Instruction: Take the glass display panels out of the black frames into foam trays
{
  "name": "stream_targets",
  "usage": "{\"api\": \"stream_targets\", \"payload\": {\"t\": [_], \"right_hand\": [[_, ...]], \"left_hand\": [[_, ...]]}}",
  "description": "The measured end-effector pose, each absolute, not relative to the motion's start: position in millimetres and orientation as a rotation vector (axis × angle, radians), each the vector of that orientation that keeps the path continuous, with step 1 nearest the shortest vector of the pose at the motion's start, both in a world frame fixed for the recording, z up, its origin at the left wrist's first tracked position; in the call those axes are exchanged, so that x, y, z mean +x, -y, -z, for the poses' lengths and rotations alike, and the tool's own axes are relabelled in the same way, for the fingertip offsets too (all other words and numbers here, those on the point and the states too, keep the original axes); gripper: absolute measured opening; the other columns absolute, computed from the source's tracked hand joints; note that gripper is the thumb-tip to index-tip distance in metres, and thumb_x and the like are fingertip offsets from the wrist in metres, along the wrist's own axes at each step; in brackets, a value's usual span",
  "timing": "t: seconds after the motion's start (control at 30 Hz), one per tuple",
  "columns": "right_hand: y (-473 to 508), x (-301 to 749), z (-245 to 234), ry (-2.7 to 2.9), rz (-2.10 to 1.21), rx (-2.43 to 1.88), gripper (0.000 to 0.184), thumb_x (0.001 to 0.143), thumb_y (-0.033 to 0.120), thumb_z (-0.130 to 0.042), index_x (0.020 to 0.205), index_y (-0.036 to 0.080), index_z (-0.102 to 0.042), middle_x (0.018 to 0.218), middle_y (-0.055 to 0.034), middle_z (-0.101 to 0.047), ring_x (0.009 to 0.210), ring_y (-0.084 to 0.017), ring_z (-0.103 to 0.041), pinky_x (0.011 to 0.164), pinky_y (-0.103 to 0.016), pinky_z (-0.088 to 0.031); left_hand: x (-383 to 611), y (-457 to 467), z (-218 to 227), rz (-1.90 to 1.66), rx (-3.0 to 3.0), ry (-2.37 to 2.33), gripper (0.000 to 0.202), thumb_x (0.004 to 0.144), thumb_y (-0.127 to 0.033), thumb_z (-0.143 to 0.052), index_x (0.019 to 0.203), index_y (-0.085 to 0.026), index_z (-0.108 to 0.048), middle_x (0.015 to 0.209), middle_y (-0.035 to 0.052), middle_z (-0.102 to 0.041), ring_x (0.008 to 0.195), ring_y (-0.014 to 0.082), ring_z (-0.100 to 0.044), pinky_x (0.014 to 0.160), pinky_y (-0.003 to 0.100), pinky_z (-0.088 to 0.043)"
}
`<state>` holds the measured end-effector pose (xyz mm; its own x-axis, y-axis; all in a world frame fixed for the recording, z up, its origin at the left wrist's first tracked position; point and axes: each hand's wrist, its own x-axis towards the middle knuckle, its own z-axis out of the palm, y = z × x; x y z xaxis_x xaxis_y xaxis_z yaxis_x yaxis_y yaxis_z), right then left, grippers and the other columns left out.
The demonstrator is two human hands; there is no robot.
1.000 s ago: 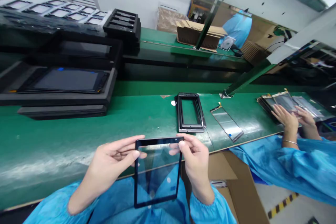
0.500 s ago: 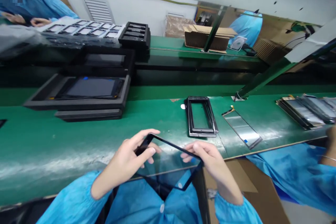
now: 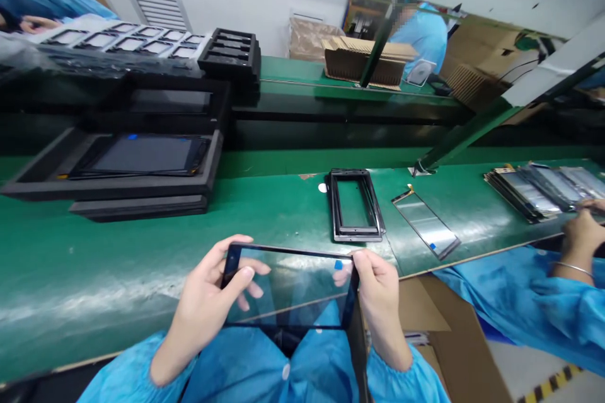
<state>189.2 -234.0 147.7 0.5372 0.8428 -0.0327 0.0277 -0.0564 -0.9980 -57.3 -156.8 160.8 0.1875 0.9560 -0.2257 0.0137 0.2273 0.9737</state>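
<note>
The left hand (image 3: 203,296) and the right hand (image 3: 380,280) are apart from each other, each clamped on one short end of a clear glass panel (image 3: 293,289) with a dark border. The panel is held sideways, its long edges running left to right, in front of the person's body and over the near edge of the desk (image 3: 265,214). The left thumb lies on the near face, with fingers showing through the glass behind it; the right thumb presses at the upper right corner, close to a small blue sticker (image 3: 339,265).

Beyond the right hand, a stack of black frames (image 3: 334,208) rests on the green desk, and a single screen (image 3: 425,221) lies slantwise just beside it. Further right are piles of screens (image 3: 524,192), with a co-worker's hand (image 3: 586,227) near them. To the left stands a dark tray (image 3: 142,187) holding more flat screens (image 3: 146,154). An open cardboard box (image 3: 466,340) sits below the desk.
</note>
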Motion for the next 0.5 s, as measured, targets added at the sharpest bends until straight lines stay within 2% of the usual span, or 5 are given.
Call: {"api": "stream_targets", "payload": {"t": [0.13, 0.23, 0.3, 0.37, 0.5], "right_hand": [[235.9, 187.4, -148.1, 0.756, -0.891, -1.379, 0.039, 0.096, 0.055, -0.071, 0.106, 0.019, -0.081, 0.071, -0.006, -0.083, 0.057, -0.023, -0.079, 0.059, -0.031, -0.064], [237.3, 181.9, -150.6, 0.796, -0.885, -1.383, 0.033, 0.092, 0.045, -0.079, 0.112, 0.02, -0.078, 0.076, -0.0063, -0.085, 0.058, -0.022, -0.081, 0.061, -0.03, -0.066], [238.8, 176.7, -152.5, 0.834, -0.881, -1.395, 0.028, 0.093, 0.043, -0.078, 0.108, 0.02, -0.078, 0.077, -0.007, -0.085, 0.058, -0.022, -0.081, 0.06, -0.028, -0.066], [240.8, 172.2, -153.9, 0.867, -0.889, -1.412, 0.026, 0.095, 0.041, -0.076, 0.108, 0.02, -0.078, 0.079, -0.0074, -0.086, 0.059, -0.022, -0.082, 0.061, -0.027, -0.066], [243.4, 170.6, -154.4, 0.916, -0.885, -1.43, 0.024, 0.095, 0.04, -0.075, 0.108, 0.02, -0.079, 0.079, -0.0077, -0.086, 0.062, -0.023, -0.083, 0.062, -0.027, -0.067]], "left_hand": [[-63.2, 150.1, -148.8, -0.897, 1.199, -1.141, 0.05, 0.093, -0.047, -0.075, 0.132, -0.022, -0.055, 0.096, 0.0069, -0.081, 0.062, 0.02, -0.075, 0.049, 0.026, -0.059], [-64.6, 139.0, -145.4, -1.009, 1.579, -1.185, 0.052, 0.094, -0.04, -0.073, 0.141, -0.024, -0.057, 0.139, 0.0155, -0.071, 0.116, 0.0315, -0.075, 0.094, 0.044, -0.065], [-62.6, 131.1, -148.9, -1.003, 1.952, -1.152, 0.052, 0.093, -0.035, -0.074, 0.143, -0.027, -0.064, 0.152, 0.0117, -0.065, 0.142, 0.0355, -0.059, 0.125, 0.057, -0.04], [-59.4, 124.1, -154.7, -0.855, 2.218, -1.007, 0.038, 0.095, -0.034, -0.071, 0.134, -0.031, -0.074, 0.139, 0.0063, -0.075, 0.137, 0.0343, -0.063, 0.132, 0.06, -0.023], [-56.4, 117.1, -160.7, -0.694, 2.318, -0.779, 0.023, 0.103, -0.035, -0.063, 0.11, -0.031, -0.085, 0.105, 0.0014, -0.087, 0.096, 0.025, -0.081, 0.119, 0.047, -0.047]]}}
